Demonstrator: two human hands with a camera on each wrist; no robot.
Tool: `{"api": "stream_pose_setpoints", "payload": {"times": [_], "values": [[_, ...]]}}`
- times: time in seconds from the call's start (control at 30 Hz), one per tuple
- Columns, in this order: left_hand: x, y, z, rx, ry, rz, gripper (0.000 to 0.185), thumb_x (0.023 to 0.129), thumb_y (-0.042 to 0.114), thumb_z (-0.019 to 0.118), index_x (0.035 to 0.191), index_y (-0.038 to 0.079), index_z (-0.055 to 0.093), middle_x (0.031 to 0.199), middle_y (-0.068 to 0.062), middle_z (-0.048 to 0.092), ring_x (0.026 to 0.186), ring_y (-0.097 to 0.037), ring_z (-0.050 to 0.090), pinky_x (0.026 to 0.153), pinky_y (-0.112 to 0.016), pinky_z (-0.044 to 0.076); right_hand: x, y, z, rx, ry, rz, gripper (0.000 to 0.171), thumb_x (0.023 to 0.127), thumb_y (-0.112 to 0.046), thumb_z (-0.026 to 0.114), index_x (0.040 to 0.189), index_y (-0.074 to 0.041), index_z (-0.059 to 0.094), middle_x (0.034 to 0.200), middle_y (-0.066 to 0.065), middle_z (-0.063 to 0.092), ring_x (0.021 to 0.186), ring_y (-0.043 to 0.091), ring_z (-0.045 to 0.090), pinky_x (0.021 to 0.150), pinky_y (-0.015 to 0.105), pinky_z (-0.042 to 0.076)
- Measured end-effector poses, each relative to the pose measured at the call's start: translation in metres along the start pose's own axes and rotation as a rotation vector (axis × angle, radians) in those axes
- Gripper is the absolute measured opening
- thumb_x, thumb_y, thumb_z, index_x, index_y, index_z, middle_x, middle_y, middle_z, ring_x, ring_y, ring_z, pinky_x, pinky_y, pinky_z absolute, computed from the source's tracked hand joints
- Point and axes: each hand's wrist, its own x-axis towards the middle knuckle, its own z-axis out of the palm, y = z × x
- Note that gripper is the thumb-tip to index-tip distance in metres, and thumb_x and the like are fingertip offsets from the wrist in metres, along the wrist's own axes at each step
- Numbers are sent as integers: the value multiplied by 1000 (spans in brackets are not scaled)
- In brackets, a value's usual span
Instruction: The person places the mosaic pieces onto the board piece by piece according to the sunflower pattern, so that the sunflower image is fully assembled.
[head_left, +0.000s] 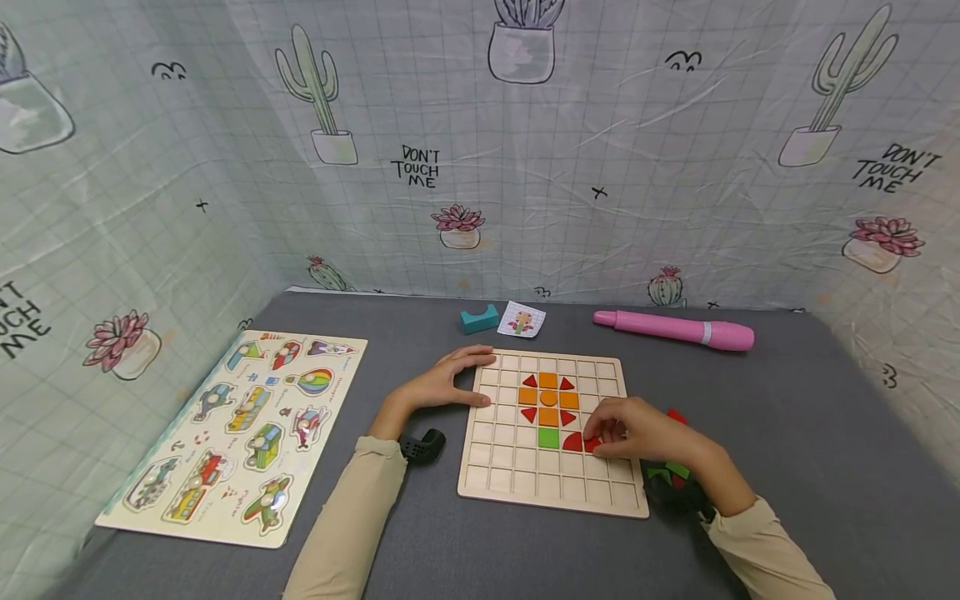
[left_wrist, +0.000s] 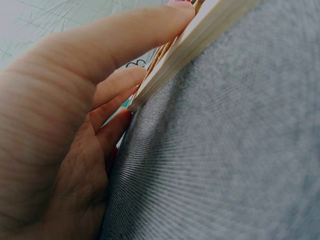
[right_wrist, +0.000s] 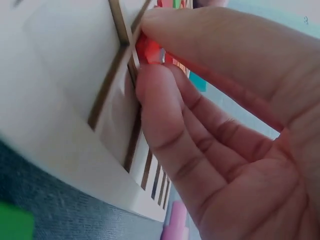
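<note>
A square wooden grid board [head_left: 498,458] lies on the grey table. My left hand [head_left: 442,382] rests at its upper left corner, fingers and thumb fairly straight on the edge; the thumb [left_wrist: 135,37] lies over the rim in the left wrist view. On the grid, orange squares [head_left: 548,380] surround an orange circle [head_left: 549,398], with red triangles [head_left: 567,384] at the corners. Below are a green square [head_left: 548,437] and a red quarter-circle piece [head_left: 572,442]. Beside that, my right hand [head_left: 637,429] pinches another red piece [right_wrist: 149,50] at the grid, partly hidden by fingertips.
Green and red pieces [head_left: 678,471] lie by the right wrist, partly covered. Behind the board are a teal block [head_left: 480,320], a picture card [head_left: 521,319] and a pink pen-shaped object [head_left: 667,327]. A vehicle puzzle board [head_left: 232,442] lies at left.
</note>
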Motion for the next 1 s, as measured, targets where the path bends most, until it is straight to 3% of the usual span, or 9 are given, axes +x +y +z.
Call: {"api": "stream_pose_setpoints", "payload": {"times": [0.5,1.0], "values": [[-1,1,0,5,-6,1,74,85,28,76,148,10,43,159,-5,28,147,-29,18,116,-57,15,-1,-2,-1,-4,-15,21,11,86,-8,74,94,-5,70,90,1,61,71,2,51,62,22,48],[0,0,0,9,-2,-10,73,84,28,76,148,11,44,159,-4,28,147,-28,18,116,-57,14,-24,8,-29,12,6,117,15,89,-14,72,100,-3,70,92,-2,62,74,4,54,66,24,50]]}}
